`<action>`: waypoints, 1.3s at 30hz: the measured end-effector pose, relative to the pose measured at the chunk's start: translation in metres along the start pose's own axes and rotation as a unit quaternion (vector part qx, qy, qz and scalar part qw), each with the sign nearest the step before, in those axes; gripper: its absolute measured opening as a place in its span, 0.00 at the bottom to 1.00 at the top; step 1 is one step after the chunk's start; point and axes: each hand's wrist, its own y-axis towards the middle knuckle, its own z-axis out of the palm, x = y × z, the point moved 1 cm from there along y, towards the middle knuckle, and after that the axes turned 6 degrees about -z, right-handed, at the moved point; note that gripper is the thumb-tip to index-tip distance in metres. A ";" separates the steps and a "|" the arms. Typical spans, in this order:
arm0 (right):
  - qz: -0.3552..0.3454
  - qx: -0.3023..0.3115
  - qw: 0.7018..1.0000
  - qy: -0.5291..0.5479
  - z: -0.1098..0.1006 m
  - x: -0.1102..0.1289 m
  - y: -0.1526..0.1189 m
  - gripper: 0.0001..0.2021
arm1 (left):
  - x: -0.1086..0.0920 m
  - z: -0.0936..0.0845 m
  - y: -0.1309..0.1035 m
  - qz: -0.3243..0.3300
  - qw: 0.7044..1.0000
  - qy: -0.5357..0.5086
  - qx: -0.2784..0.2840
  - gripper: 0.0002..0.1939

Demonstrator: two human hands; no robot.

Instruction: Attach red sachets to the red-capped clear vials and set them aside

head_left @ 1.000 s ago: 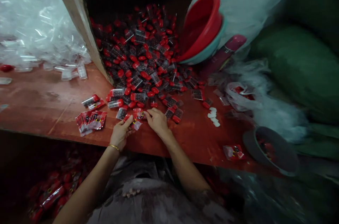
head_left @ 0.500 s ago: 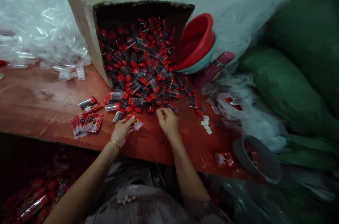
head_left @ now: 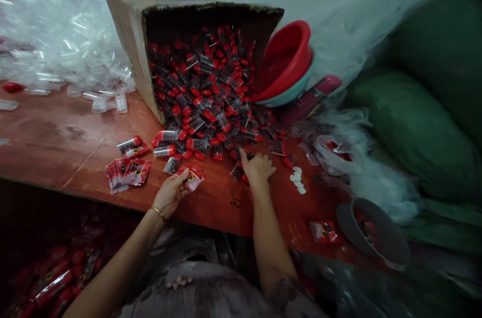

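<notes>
My left hand (head_left: 169,194), with a gold bangle on the wrist, pinches a small red printed packet (head_left: 195,175) between thumb and fingers over the table front. Fingers spread, my right hand (head_left: 258,170) reaches to the near edge of a heap of small clear bottles with red caps (head_left: 214,115). Its thumb and fingers touch or lie just above a few of these dark-filled bottles. More red packets (head_left: 130,172) lie fanned out left of my left hand, with a capped bottle (head_left: 128,143) lying behind them.
The heap spills from a tipped cardboard box (head_left: 130,37). Clear plastic tubes (head_left: 64,52) are piled on the left. To the right stand red (head_left: 286,57) and blue basins, a pink bottle (head_left: 316,95), white pieces (head_left: 297,180), a grey bowl (head_left: 348,225) and green sacks (head_left: 422,132).
My right hand has moved right along the front of the heap, and its fingers have gone from curled to spread. My left hand keeps hold of the packet. The view has shifted slightly.
</notes>
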 end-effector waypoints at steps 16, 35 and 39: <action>-0.123 0.182 0.843 0.491 -0.011 0.013 -0.073 0.29 | -0.009 0.004 -0.016 -0.027 0.999 -0.041 -0.015 0.08; -0.187 0.287 0.776 0.529 -0.042 0.025 -0.117 0.11 | 0.000 0.003 -0.032 0.010 0.995 0.090 0.043 0.18; -0.181 0.289 0.777 0.529 -0.040 0.023 -0.117 0.10 | 0.006 0.005 -0.035 0.024 0.995 0.100 0.013 0.19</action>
